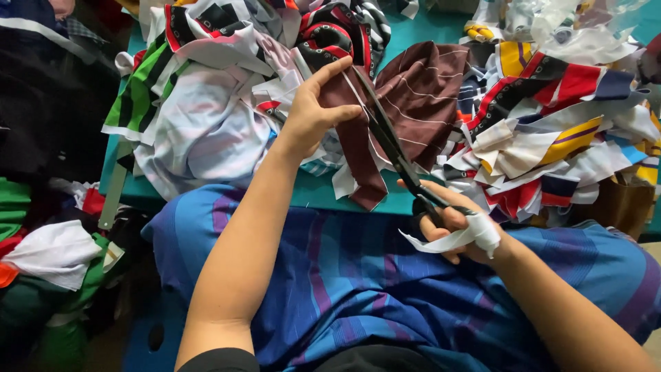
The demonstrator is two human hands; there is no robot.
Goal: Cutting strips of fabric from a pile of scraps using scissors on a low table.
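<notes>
Centre frame, the left hand (pixel 313 114) pinches the maroon pinstriped fabric piece (pixel 413 96) taut over the teal table (pixel 310 196); the bandaged right hand (pixel 458 224) grips long black scissors (pixel 389 141), blades slicing it.

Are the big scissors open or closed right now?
Nearly closed: the scissors blades lie together as one dark line against the brown cloth.

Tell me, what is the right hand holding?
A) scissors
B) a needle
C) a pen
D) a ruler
A: the right hand, wrapped in a white strip, grips black scissors whose blades run along the brown striped cloth that the left hand holds up.
</notes>
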